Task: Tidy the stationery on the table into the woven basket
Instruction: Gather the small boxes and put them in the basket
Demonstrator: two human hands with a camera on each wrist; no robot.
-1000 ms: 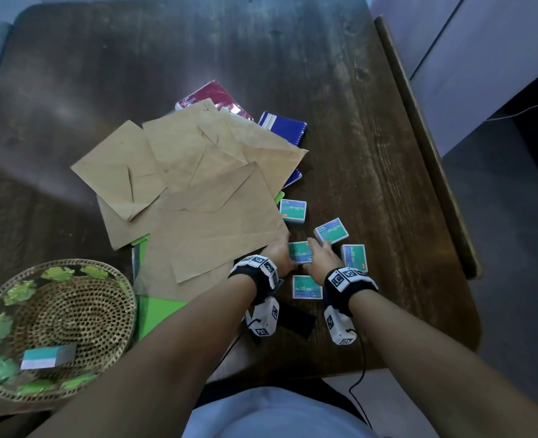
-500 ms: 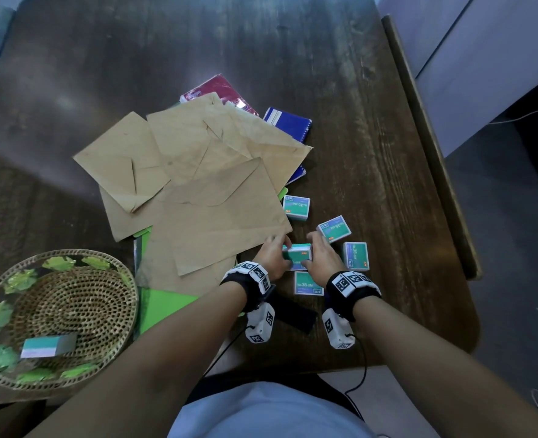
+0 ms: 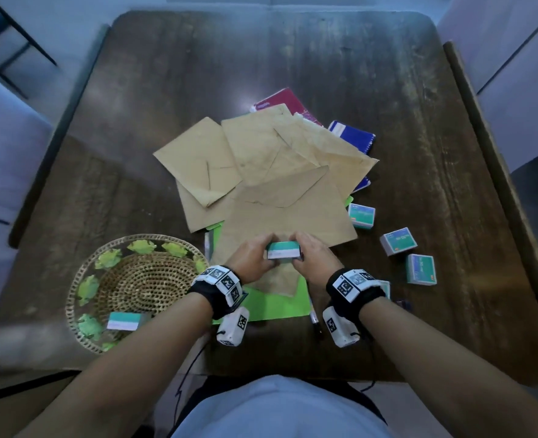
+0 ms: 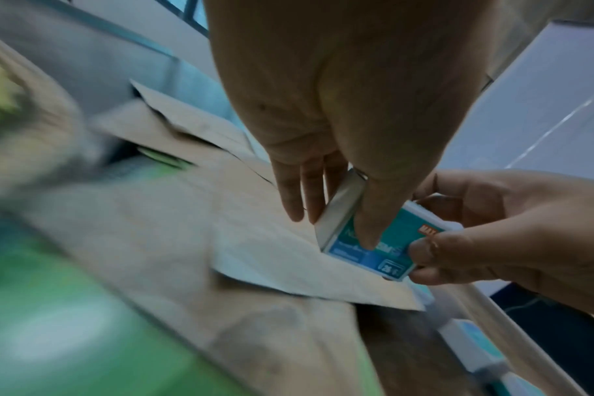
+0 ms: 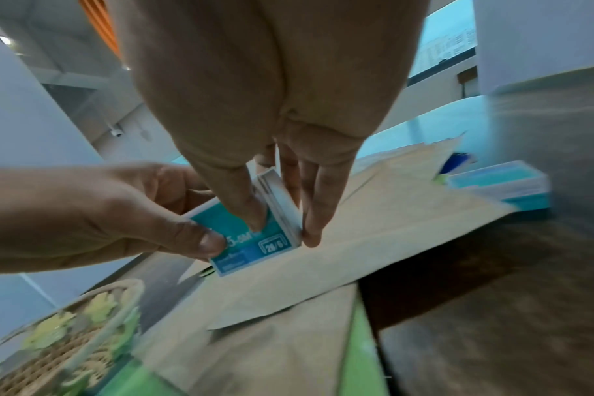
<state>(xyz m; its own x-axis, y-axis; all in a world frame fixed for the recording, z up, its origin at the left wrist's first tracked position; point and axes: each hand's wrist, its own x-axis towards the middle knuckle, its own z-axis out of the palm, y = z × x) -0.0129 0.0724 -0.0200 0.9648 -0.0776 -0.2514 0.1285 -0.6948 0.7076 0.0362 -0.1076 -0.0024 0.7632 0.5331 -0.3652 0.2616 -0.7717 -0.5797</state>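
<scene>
Now both hands, left (image 3: 252,260) and right (image 3: 312,258), are pinching one staple box (image 3: 283,250) over the envelopes (image 3: 288,213), its long axis running between them; the basket (image 3: 141,290) is lying at eight o'clock, nearer the left.

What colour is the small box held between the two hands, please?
The small box is teal and blue with white edges, pinched by both hands; the right wrist view shows it best.
</scene>
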